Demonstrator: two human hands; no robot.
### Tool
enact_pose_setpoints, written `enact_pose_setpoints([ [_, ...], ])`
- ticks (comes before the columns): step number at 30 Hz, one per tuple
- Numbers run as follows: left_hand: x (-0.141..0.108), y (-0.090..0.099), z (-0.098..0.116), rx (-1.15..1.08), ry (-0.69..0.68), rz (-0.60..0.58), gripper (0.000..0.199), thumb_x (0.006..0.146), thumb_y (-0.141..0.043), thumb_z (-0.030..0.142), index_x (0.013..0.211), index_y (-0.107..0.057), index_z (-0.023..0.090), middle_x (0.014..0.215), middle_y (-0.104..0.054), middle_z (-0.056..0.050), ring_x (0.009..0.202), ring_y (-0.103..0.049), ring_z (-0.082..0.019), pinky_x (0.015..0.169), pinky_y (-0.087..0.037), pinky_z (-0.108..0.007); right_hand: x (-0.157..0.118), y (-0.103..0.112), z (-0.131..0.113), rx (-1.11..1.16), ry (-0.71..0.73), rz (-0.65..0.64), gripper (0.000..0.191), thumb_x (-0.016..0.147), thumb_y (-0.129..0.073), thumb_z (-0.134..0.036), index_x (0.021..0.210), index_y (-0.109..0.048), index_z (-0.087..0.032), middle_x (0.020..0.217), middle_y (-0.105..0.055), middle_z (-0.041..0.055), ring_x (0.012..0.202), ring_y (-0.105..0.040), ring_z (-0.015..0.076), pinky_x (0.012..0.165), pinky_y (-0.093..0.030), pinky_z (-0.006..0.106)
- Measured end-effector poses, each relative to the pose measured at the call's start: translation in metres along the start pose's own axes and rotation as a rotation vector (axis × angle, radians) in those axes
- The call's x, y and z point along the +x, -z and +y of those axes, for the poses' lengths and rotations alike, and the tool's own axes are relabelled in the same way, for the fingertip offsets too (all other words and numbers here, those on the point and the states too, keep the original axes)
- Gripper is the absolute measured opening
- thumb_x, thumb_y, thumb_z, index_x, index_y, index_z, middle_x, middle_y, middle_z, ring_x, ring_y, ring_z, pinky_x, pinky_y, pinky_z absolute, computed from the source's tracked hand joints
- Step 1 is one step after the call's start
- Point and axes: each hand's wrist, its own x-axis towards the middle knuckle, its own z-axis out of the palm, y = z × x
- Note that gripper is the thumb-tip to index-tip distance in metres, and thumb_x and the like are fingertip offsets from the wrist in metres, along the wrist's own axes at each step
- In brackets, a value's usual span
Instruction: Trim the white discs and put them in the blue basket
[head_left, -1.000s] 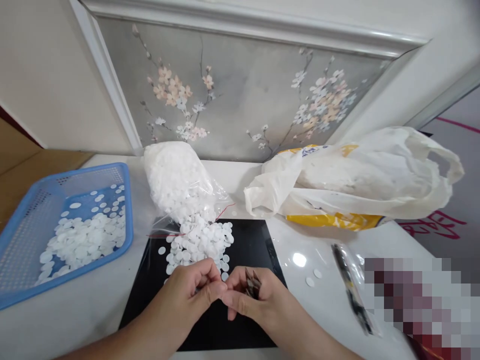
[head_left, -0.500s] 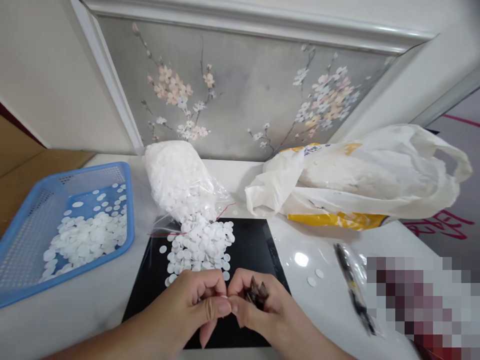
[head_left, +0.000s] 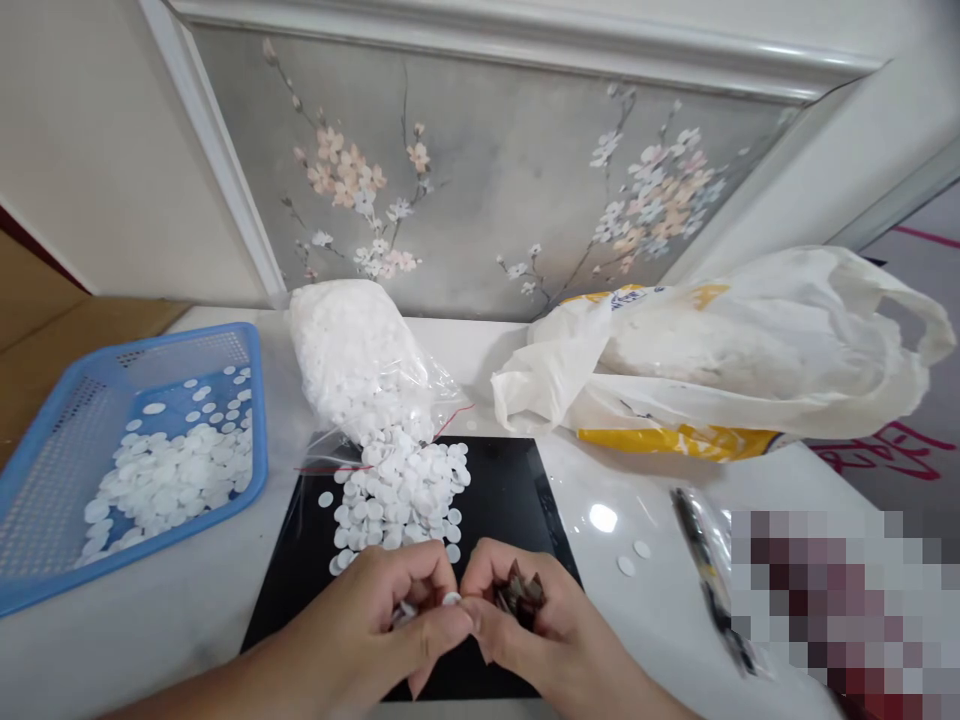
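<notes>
Over the black mat (head_left: 510, 500), my left hand (head_left: 409, 615) pinches a small white disc (head_left: 451, 598), with more white pieces tucked in its curled fingers. My right hand (head_left: 517, 610) meets it fingertip to fingertip and is closed around several small dark brown pieces (head_left: 519, 594). Whatever lies between the touching fingertips is mostly hidden. Just beyond my hands a pile of white discs (head_left: 401, 490) spreads over the mat from the mouth of a clear plastic bag (head_left: 356, 350) full of them.
A blue basket (head_left: 259, 430) with white discs stands at the left. A white and yellow plastic bag (head_left: 675, 350) lies at the back right. Two loose discs and a packet with dark items (head_left: 709, 570) are on the right.
The white disc at my left fingertips shows more now, and the brown pieces in my right hand have shifted slightly. Both hands stay together over the mat.
</notes>
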Motion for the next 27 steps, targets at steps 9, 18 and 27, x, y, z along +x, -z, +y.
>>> enact_pose_setpoints([
  [9, -0.003, 0.001, -0.002, 0.065, -0.04, -0.006, 0.022, 0.09, -0.045, 0.037, 0.075, -0.046, 0.022, 0.058, -0.051, 0.006, 0.059, -0.039, -0.013, 0.058, -0.026, -0.026, 0.001, -0.001, 0.0, -0.001, 0.038, -0.006, 0.05, 0.076, -0.062, -0.066, 0.067, -0.047, -0.019, 0.057, -0.039, -0.0063, 0.053, -0.029, 0.0091, 0.051, -0.024, 0.025],
  [18, 0.004, 0.006, -0.004, -0.054, -0.017, 0.042, 0.032, 0.091, -0.036, 0.036, 0.066, -0.049, 0.02, 0.054, -0.043, 0.006, 0.051, -0.036, -0.012, 0.052, -0.025, -0.026, -0.007, 0.014, -0.016, -0.309, -0.013, -0.039, 0.03, 0.087, -0.053, -0.045, 0.071, -0.049, -0.02, 0.06, -0.038, -0.0058, 0.055, -0.032, 0.0106, 0.049, -0.025, 0.024],
  [27, 0.003, 0.038, -0.003, 0.222, 0.007, 0.26, 0.027, 0.091, -0.047, 0.045, 0.077, -0.053, 0.024, 0.057, -0.035, 0.009, 0.052, -0.03, -0.012, 0.05, -0.023, -0.024, -0.039, 0.129, 0.005, -1.326, -0.334, 0.228, 0.025, 0.085, -0.051, -0.029, 0.061, -0.046, -0.022, 0.053, -0.052, -0.0018, 0.047, -0.043, 0.0144, 0.047, -0.022, 0.027],
])
